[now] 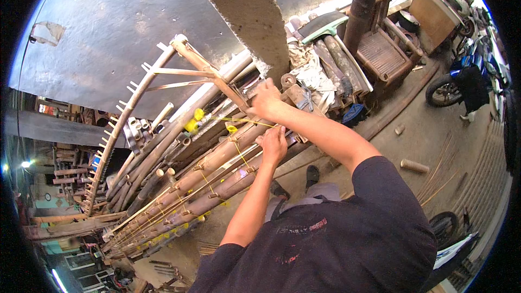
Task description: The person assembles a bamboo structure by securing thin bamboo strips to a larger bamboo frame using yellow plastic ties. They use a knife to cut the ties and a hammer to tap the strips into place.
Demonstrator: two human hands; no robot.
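Frame: a long brown bamboo-pole frame [195,184] bound with thin yellow cord [239,152] leaned against a grey concrete pillar [244,27]; everything below is placed from that frame.
Left hand: the left hand [273,144] lay on the upper middle of the frame, fingers curled shut around a pole where the cord crossed it.
Right hand: the right hand [265,99] sat at the frame's top end, fingers closed on a pole tip; whether it also pinched the cord I could not tell.
Risk: I judged the taut cord could slip off the smooth round poles if either grip eased, loosening the lashing; short cut stubs along the poles could snag a sleeve or scrape a knuckle.
Edges: a curved pale bamboo rail with pegs [125,114] stood just beyond the frame on its far side.
Open room: bare ground lay on the frame's near side, toward a short cut bamboo piece [414,166]; a parked motorcycle [461,84] stood well apart.
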